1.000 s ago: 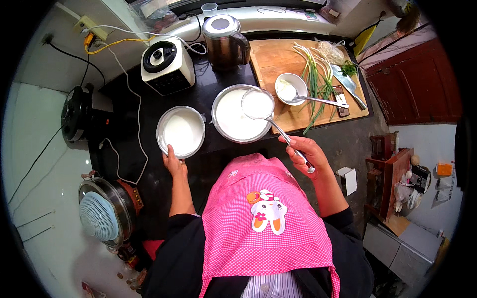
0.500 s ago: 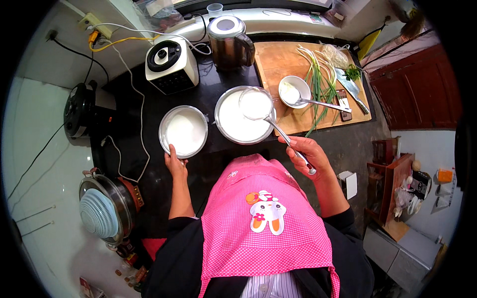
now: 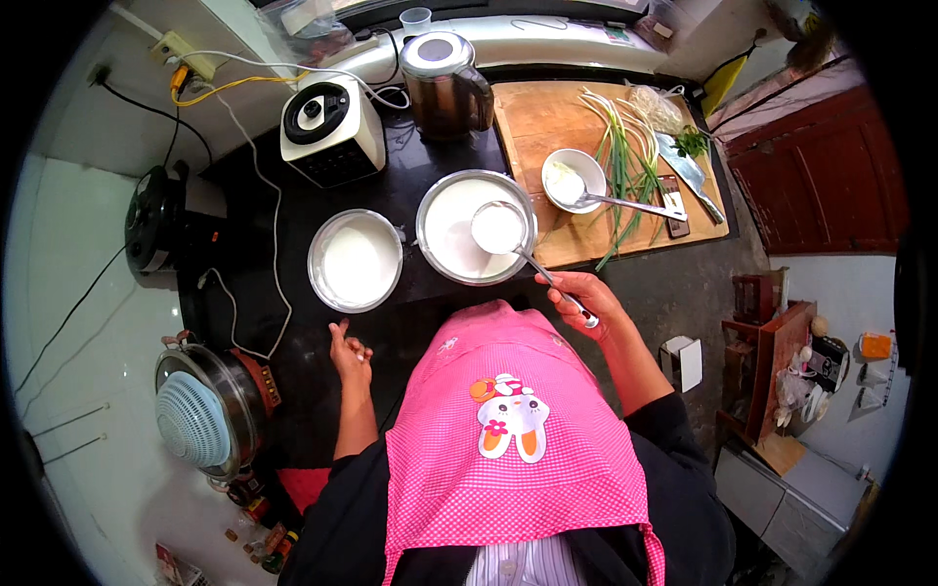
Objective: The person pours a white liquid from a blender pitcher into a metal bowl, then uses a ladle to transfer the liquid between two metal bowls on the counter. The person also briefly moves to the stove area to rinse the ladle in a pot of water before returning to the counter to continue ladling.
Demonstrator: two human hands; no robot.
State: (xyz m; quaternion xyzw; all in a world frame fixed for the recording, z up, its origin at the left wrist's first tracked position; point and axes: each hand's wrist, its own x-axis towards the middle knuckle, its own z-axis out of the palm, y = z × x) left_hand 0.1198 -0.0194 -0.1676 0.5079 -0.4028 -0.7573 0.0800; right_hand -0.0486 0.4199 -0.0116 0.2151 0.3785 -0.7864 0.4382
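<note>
A: Clock face centred on the larger bowl (image 3: 421, 234). Where to look for the ladle (image 3: 498, 228)?

B: Toward three o'clock, head within the rim, above or in the white liquid (image 3: 447, 223) (impossible to tell which); handle (image 3: 533, 263) slanting out toward four.

A: And at four o'clock?

B: Right hand (image 3: 589, 305), grip narrow, closed round the handle.

A: And the left hand (image 3: 350, 354)?

B: Just beside the smaller bowl (image 3: 312, 262), at that vessel's six o'clock, apart from the rim; grip loose, lightly curled. Smaller bowl: between eight and nine, also holding white liquid, on the dark counter (image 3: 405, 166).

A: Surroundings?

B: Toward two, wooden cutting board (image 3: 528, 117) with white bowl (image 3: 590, 171), spoon (image 3: 635, 204), scallions (image 3: 616, 146) and cleaver (image 3: 686, 168). At ten, white appliance base (image 3: 337, 146); just before twelve, dark lidded jug (image 3: 440, 103).
</note>
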